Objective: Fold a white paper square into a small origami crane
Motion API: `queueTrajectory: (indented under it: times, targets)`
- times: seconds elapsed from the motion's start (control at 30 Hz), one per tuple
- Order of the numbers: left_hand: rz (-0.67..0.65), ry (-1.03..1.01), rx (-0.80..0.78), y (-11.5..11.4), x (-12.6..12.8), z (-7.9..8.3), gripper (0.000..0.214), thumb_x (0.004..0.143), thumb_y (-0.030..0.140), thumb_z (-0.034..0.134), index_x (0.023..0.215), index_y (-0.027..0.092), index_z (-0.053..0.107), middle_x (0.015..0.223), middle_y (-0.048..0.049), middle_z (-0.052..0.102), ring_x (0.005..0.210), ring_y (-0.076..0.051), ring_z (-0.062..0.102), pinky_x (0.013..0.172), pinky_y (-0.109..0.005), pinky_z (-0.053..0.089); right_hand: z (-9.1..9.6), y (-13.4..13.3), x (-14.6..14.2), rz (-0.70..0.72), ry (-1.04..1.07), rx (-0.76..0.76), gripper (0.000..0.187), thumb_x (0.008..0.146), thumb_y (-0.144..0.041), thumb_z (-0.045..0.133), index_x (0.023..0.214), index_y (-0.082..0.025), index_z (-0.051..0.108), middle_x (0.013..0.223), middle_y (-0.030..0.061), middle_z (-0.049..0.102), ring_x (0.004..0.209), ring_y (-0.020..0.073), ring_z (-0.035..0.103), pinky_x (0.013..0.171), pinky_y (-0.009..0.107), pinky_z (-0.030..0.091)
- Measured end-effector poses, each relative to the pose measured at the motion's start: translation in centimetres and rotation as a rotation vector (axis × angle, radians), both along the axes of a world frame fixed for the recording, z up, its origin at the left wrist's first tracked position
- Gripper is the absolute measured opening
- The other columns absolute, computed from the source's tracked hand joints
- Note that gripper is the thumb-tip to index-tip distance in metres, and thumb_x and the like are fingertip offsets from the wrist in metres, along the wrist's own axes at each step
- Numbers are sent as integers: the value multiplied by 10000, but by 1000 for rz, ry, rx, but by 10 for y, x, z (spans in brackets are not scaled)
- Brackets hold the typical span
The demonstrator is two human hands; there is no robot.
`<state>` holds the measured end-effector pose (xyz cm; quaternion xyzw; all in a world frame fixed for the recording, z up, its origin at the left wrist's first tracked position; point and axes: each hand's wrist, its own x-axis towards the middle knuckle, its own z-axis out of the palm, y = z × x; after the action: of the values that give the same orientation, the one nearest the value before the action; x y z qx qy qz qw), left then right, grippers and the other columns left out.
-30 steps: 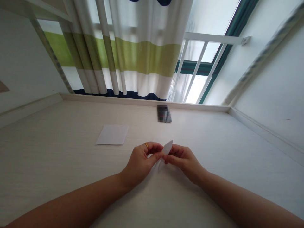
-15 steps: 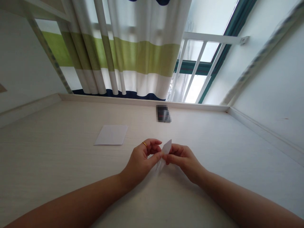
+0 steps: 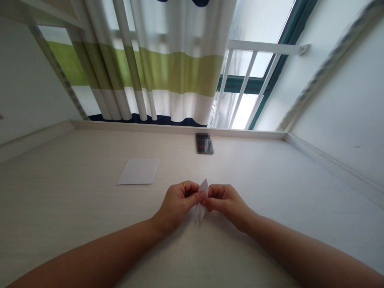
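A small folded piece of white paper (image 3: pixel 201 202) stands almost upright between my two hands, just above the pale wooden table (image 3: pixel 75 208). My left hand (image 3: pixel 178 204), with a gold ring on one finger, pinches the paper's left side with thumb and fingers closed. Pinching the paper from the right is my right hand (image 3: pixel 223 202), its fingers curled. The fingertips of both hands nearly meet at the paper's middle. The paper's lower tip points down toward the table.
A flat white sheet of paper (image 3: pixel 138 177) lies on the table to the left, beyond my hands. A small dark object (image 3: pixel 204 143) sits by the table's far edge. A striped curtain (image 3: pixel 168 76) and a window with white bars (image 3: pixel 240 88) rise behind.
The folded paper has turned from slanted to nearly upright, and both hands have closed in tighter around it. My left fingers have curled shut.
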<state>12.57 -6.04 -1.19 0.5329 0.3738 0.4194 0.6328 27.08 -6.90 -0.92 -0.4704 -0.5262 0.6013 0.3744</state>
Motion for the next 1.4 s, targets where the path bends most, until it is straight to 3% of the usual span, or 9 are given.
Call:
queueTrajectory:
  times: [0.33,0.53,0.83,1.1,1.4]
  targets:
    - [-102,-21,-45,2,0,-5,217,636,314,656,693,126,563,604,-6,608,605,-134,565,609,-249,417,2,2,0,37,-25,-44,94,541,-138,581,494,-139,499,446,-41,482,446,62,386,464,209,257]
    - [-32,39,-21,3,2,-5,209,607,304,676,605,124,570,558,20,571,544,-94,513,543,-209,384,-2,3,1,58,-90,-64,88,551,-155,593,511,-133,518,452,-41,480,436,55,372,454,209,260]
    - [-148,-156,-54,-1,1,3,209,710,322,578,615,137,562,486,-4,596,559,-160,588,593,-269,427,3,1,1,78,15,-49,157,615,-239,631,525,-127,567,458,-28,517,466,66,423,507,222,295]
    - [-126,-211,-96,3,2,-4,164,702,293,595,661,137,565,509,4,576,524,-149,576,567,-272,433,3,2,0,64,5,-51,162,600,-226,639,502,-132,551,429,-39,491,442,61,392,485,226,260]
    - [8,-266,-195,7,2,-7,200,690,305,603,611,121,592,508,11,542,464,-89,489,535,-243,418,3,3,-2,72,22,-68,155,572,-205,639,478,-136,537,416,-46,479,427,59,388,471,221,247]
